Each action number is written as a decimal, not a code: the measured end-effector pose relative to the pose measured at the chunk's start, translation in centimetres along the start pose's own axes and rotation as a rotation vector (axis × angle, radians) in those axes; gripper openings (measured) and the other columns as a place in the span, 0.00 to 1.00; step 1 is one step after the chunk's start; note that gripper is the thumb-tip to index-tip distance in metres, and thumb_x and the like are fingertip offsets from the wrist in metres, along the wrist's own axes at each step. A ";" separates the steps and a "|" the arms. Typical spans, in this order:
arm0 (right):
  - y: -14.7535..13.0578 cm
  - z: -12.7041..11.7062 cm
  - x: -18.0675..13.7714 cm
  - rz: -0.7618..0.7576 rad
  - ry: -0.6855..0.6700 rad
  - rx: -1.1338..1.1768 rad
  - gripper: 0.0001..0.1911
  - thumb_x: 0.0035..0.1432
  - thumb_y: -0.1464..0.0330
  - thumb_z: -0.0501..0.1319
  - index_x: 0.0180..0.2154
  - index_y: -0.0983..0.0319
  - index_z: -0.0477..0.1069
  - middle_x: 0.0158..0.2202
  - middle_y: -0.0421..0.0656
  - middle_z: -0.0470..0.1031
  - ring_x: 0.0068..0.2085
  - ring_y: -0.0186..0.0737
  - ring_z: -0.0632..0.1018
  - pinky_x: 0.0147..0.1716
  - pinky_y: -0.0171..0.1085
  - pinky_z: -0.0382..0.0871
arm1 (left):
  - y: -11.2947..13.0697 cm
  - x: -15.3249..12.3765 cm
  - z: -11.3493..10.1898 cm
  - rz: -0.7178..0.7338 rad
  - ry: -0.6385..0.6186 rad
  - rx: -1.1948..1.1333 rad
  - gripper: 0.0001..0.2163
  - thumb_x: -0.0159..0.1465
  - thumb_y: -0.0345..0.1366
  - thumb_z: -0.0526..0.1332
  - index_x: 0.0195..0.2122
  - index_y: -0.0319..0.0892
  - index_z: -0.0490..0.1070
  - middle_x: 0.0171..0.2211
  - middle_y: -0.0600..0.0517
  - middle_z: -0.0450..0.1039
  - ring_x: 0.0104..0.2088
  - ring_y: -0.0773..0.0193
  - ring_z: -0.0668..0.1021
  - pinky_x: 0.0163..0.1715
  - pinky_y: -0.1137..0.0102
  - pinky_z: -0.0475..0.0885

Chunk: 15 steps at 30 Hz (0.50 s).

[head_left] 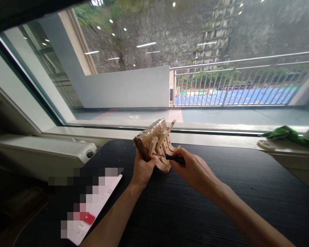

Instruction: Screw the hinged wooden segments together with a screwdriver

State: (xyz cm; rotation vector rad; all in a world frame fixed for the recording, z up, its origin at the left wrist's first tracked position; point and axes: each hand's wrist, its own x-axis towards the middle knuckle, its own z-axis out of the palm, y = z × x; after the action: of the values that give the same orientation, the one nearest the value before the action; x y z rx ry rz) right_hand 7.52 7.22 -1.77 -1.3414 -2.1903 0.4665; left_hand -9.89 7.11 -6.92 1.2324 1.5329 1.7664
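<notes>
My left hand [142,170] is closed around the lower left of a small wooden model [154,139] made of several thin curved plywood pieces, held up above a black table [221,206]. My right hand [193,169] grips a small screwdriver [170,157] with a black handle. Its thin metal shaft points left, and its tip touches the wooden pieces at the front of the model. The two hands are close together at the table's middle, near its far edge.
A white sheet of paper with a red patch [92,209] lies at the table's left front, partly blurred. A white radiator [67,149] stands left. On the window sill at right lie a green cloth [285,133] and a round yellowish roll [266,145]. A large window is behind.
</notes>
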 end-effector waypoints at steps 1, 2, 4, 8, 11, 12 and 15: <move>0.0 -0.3 -0.1 -0.048 0.004 0.002 0.10 0.57 0.62 0.56 0.41 0.57 0.67 0.29 0.39 0.76 0.28 0.38 0.74 0.25 0.34 0.58 | 0.0 0.0 0.1 -0.002 0.008 -0.004 0.23 0.51 0.32 0.66 0.48 0.43 0.64 0.41 0.51 0.74 0.41 0.61 0.77 0.43 0.66 0.71; -0.1 -0.6 -0.2 -0.104 0.017 -0.004 0.10 0.57 0.64 0.56 0.42 0.57 0.67 0.30 0.39 0.76 0.29 0.38 0.75 0.26 0.33 0.59 | 0.0 -0.1 0.1 -0.002 0.014 -0.006 0.23 0.51 0.31 0.66 0.48 0.43 0.64 0.41 0.51 0.74 0.41 0.61 0.77 0.43 0.67 0.71; -0.2 -0.9 -0.3 -0.202 0.067 -0.041 0.09 0.58 0.66 0.56 0.42 0.58 0.67 0.34 0.40 0.77 0.31 0.38 0.76 0.28 0.34 0.59 | 0.2 -0.2 0.2 0.004 0.023 -0.007 0.23 0.50 0.31 0.66 0.48 0.42 0.65 0.41 0.51 0.74 0.40 0.61 0.77 0.43 0.67 0.71; -0.3 -0.6 -0.1 -0.185 0.125 -0.088 0.10 0.61 0.63 0.54 0.40 0.60 0.68 0.32 0.42 0.77 0.31 0.39 0.76 0.28 0.35 0.59 | 0.6 -0.4 0.2 0.017 0.022 0.014 0.22 0.51 0.31 0.65 0.48 0.41 0.65 0.40 0.51 0.74 0.40 0.61 0.77 0.43 0.67 0.72; -0.2 -0.1 0.1 -0.057 0.093 -0.032 0.14 0.62 0.59 0.51 0.38 0.60 0.69 0.29 0.42 0.76 0.26 0.38 0.73 0.25 0.34 0.58 | 0.5 -0.4 0.2 0.025 0.024 0.039 0.22 0.51 0.31 0.65 0.48 0.41 0.65 0.41 0.50 0.74 0.41 0.60 0.77 0.43 0.66 0.71; -0.2 -0.1 0.1 -0.027 0.076 -0.023 0.14 0.62 0.58 0.51 0.37 0.60 0.70 0.28 0.42 0.76 0.26 0.37 0.73 0.24 0.34 0.57 | 0.4 -0.3 0.1 0.030 0.022 0.041 0.22 0.51 0.31 0.65 0.48 0.42 0.65 0.41 0.50 0.73 0.41 0.60 0.77 0.44 0.66 0.71; -0.2 -0.6 0.0 -0.039 0.033 -0.044 0.11 0.60 0.60 0.54 0.38 0.58 0.69 0.30 0.40 0.76 0.27 0.37 0.74 0.25 0.34 0.57 | 0.0 -0.2 0.1 0.035 0.014 0.027 0.23 0.51 0.32 0.65 0.49 0.43 0.64 0.42 0.50 0.73 0.42 0.60 0.77 0.44 0.66 0.71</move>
State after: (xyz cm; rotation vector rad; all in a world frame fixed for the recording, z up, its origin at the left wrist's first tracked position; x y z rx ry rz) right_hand 7.71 7.17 -1.21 -1.3174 -2.2071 0.3811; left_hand -9.67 6.97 -6.95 1.2693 1.5563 1.7855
